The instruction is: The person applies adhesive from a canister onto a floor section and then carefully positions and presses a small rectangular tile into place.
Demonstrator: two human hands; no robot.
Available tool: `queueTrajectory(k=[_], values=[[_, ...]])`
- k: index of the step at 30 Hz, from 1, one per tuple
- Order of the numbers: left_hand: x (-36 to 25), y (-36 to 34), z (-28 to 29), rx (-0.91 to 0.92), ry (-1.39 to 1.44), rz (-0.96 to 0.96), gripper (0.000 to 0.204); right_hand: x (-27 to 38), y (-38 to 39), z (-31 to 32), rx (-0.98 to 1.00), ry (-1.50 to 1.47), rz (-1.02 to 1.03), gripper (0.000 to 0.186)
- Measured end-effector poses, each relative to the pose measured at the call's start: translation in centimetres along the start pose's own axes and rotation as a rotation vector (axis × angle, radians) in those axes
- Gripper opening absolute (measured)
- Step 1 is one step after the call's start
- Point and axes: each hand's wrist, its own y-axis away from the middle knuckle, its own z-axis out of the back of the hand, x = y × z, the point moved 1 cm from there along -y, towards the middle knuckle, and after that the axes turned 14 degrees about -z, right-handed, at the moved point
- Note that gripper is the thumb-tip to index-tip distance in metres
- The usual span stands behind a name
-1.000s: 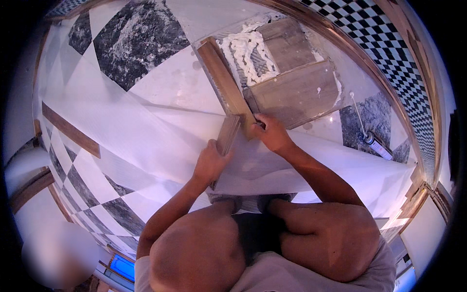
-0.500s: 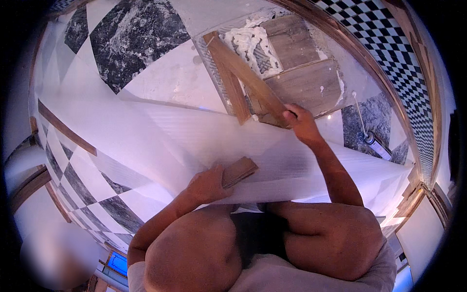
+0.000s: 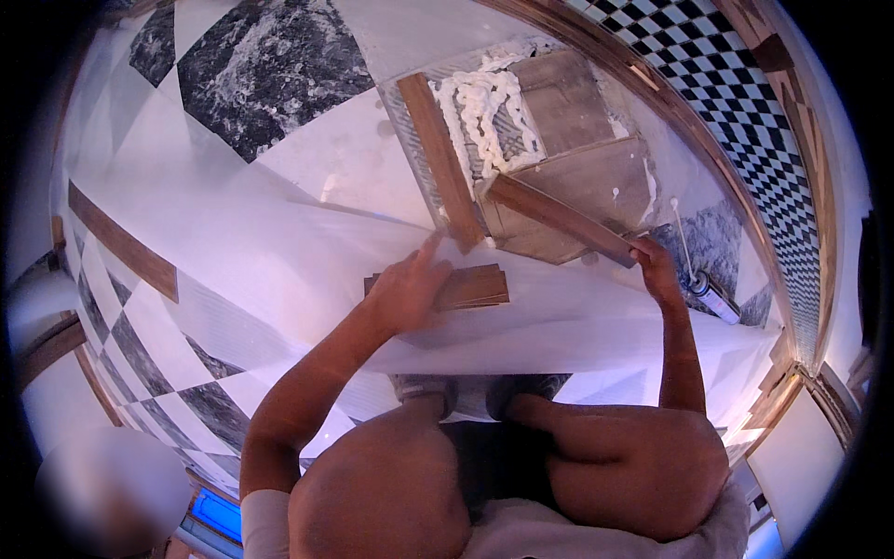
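A narrow wooden plank (image 3: pixel 563 216) slants across the brown boards, and my right hand (image 3: pixel 656 265) grips its near end. My left hand (image 3: pixel 410 287), its index finger stretched out, hovers over or rests on a small stack of short wood pieces (image 3: pixel 477 286); contact is unclear. That fingertip is close to the lower end of another plank (image 3: pixel 438 154), which lies alongside thick white adhesive beads (image 3: pixel 486 112). The stack sits on a translucent white sheet (image 3: pixel 307 242) spread before my knees.
Brown boards (image 3: pixel 563 102) are set in the floor beyond the adhesive. A sealant cartridge with a long nozzle (image 3: pixel 715 300) lies at the right. A separate wood strip (image 3: pixel 121 240) rests at the left. Checkered tiles (image 3: pixel 745 102) run behind a wooden border.
My right hand has drawn its plank to the right, off the lying plank. My left hand has let the short pieces rest on the sheet and reached forward.
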Motion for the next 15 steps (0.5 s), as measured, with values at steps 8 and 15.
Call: queueTrajectory(k=[8, 15], values=[[0.5, -0.5, -2.0, -0.02, -0.047, -0.033, 0.068, -2.1, -1.2, 3.5, -0.101, 0.27, 0.144, 0.024], [0.1, -0.2, -1.4, -0.014, -0.026, -0.111, 0.069, 5.5, -1.4, -1.1, -0.357, 0.418, 0.269, 0.026]])
